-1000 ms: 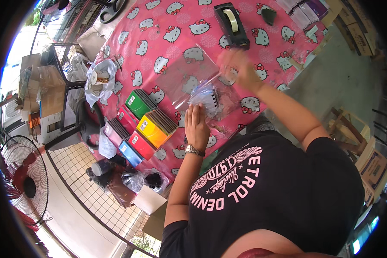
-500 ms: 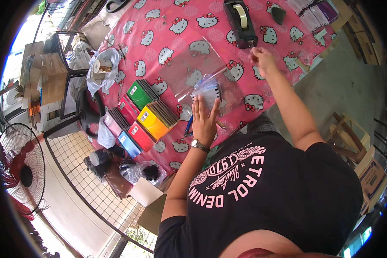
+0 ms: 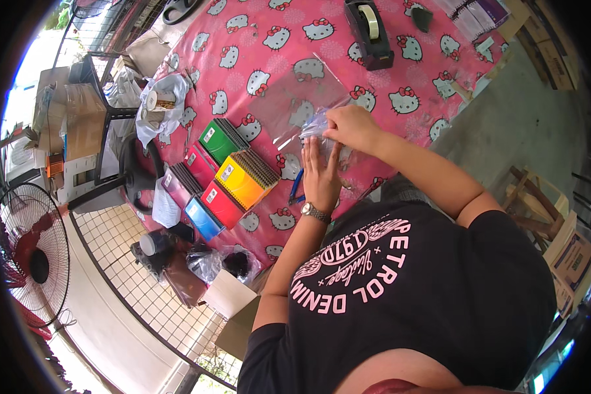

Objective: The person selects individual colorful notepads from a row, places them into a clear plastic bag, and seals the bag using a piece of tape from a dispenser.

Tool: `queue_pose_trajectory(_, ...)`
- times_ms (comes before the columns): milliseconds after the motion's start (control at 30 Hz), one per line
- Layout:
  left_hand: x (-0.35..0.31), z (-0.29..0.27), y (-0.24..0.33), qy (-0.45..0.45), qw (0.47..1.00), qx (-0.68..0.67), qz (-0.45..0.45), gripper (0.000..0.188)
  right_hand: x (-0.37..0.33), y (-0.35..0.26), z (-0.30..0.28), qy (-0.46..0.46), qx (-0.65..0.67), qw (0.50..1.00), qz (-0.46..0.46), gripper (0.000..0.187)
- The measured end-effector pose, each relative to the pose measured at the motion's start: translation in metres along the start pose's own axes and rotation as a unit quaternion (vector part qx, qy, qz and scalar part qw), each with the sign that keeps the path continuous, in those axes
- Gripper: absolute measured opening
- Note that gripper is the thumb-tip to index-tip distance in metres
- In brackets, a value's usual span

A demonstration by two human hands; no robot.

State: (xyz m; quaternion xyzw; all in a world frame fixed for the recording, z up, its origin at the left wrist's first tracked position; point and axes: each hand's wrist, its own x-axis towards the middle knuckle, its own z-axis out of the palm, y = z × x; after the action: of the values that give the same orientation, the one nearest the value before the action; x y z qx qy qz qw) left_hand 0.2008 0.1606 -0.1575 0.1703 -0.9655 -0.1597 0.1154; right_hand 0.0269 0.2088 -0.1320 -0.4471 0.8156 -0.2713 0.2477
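L grip (image 3: pixel 321 175) flat w/ fingers apart, tips at clear wrap (image 3: pixel 314 125), R grip (image 3: pixel 352 127) curled over same, can't tell if clamped; prob sealing step, next likely needs L steady, R pressing

The left hand (image 3: pixel 320 176) and right hand (image 3: pixel 354 128) are hiding much of the crumpled clear plastic (image 3: pixel 314 125); the view's top edge is clipping the tape dispenser (image 3: pixel 376 51).
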Motion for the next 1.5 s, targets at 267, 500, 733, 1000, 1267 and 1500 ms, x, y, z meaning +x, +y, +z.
queue_pose_trajectory(267,0.022,-0.050,-0.026,0.063,0.992,-0.032,0.106,0.023,0.014,0.040,0.002,0.021,0.145,0.982,-0.118,0.041)
queue_pose_trajectory(500,0.030,-0.051,-0.042,0.004,0.986,-0.165,0.035,0.038,-0.018,0.025,-0.007,0.021,0.027,0.940,-0.338,0.045)
queue_pose_trajectory(733,0.035,-0.026,-0.056,0.012,0.969,-0.245,0.007,0.029,-0.033,0.024,0.025,0.145,-0.047,0.925,-0.348,0.047)
queue_pose_trajectory(1000,0.034,-0.013,-0.062,0.024,0.926,-0.344,-0.153,0.017,-0.011,0.006,0.015,0.072,0.064,0.986,-0.133,0.042)
queue_pose_trajectory(1267,0.059,-0.032,-0.049,-0.063,0.956,-0.221,-0.183,0.027,0.062,0.160,-0.078,0.248,0.162,0.923,0.247,0.024)
queue_pose_trajectory(1500,0.067,-0.041,-0.056,-0.097,0.956,-0.217,-0.171,0.038,0.067,0.165,-0.062,0.204,0.477,0.817,0.252,0.017)
